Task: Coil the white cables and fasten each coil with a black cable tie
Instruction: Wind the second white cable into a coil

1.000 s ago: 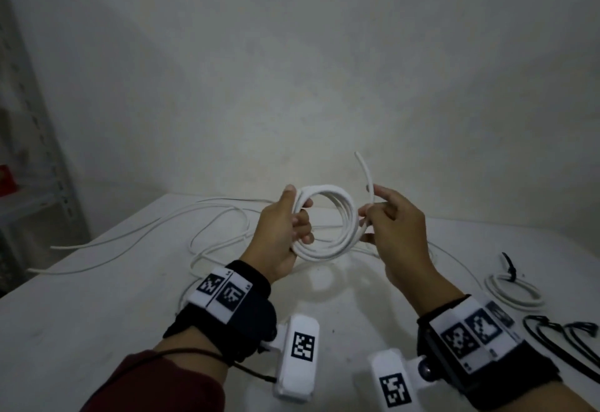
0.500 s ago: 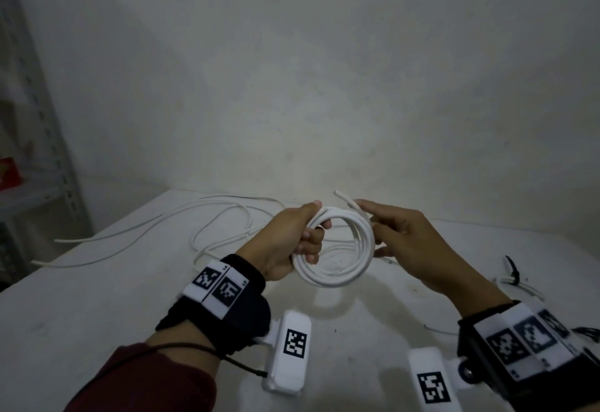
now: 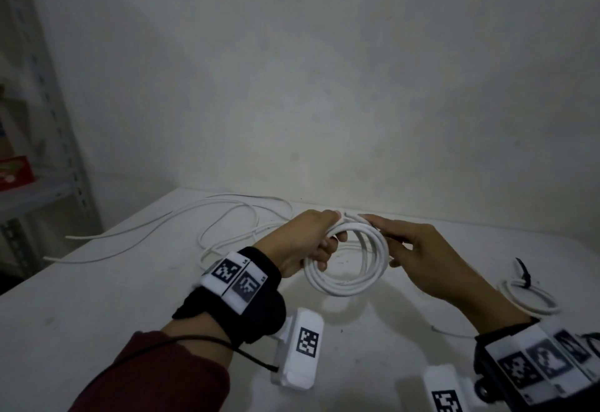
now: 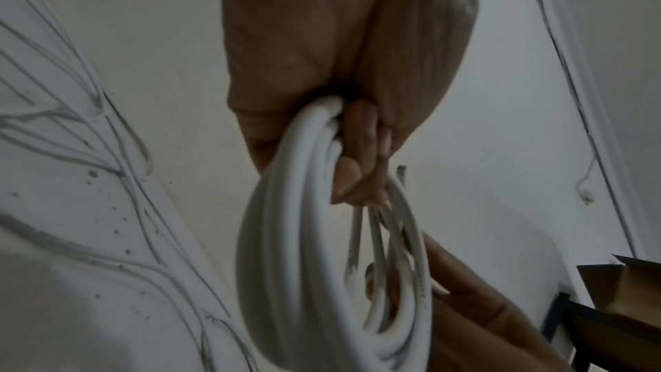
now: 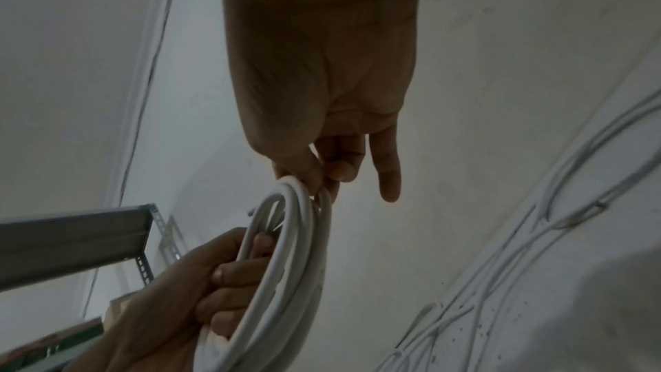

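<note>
A white cable coil (image 3: 347,286) of several loops hangs just above the white table (image 3: 97,314), held between both hands. My left hand (image 3: 326,249) grips its left side with fingers curled through the loops (image 4: 286,236). My right hand (image 3: 386,242) pinches the top right of the coil (image 5: 286,265) between thumb and fingers, the little finger sticking out straight. The cable's free end (image 3: 350,215) lies along the top, between the hands. A finished coil (image 3: 532,301) with a black cable tie (image 3: 523,273) lies on the table at the right.
Loose white cables (image 3: 227,216) sprawl over the far left of the table. A metal shelf (image 3: 55,151) with a red box (image 3: 14,173) stands at the left. A plain wall rises behind the table.
Both hands have come down toward the table with the coil. The free end that stood up a second ago now lies along the top of the coil.
</note>
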